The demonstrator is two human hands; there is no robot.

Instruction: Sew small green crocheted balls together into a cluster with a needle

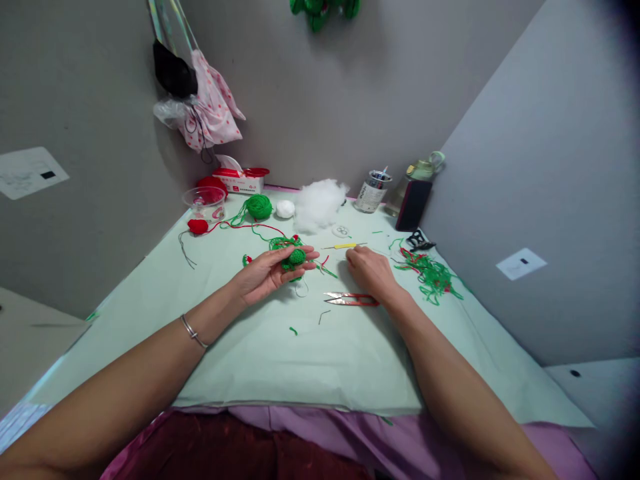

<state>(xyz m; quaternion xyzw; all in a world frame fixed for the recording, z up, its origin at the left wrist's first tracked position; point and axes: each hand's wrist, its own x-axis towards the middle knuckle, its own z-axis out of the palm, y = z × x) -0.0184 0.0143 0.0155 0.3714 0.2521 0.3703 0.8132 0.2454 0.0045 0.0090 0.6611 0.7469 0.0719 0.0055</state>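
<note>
My left hand (273, 272) is palm up and holds a small green crochet piece (296, 257) with a rounded top, resting on the fingers. Loops of green yarn (281, 244) lie just behind that hand. My right hand (370, 268) is palm down on the table with its fingers curled under; whatever they hold, if anything, is hidden. A yellow-handled crochet hook (344, 246) lies right at its fingertips; I cannot tell whether they touch. Red-handled thread snips (351, 299) lie below the right hand, blades pointing left, near the wrist.
Behind are a green yarn ball (259, 207), white stuffing (320, 203), a clear tub (204, 204), a pen tin (372, 192), a bottle (423, 169) and a phone (414, 205). Tangled yarn scraps (434, 277) lie right; a red yarn bundle (198, 227) lies left.
</note>
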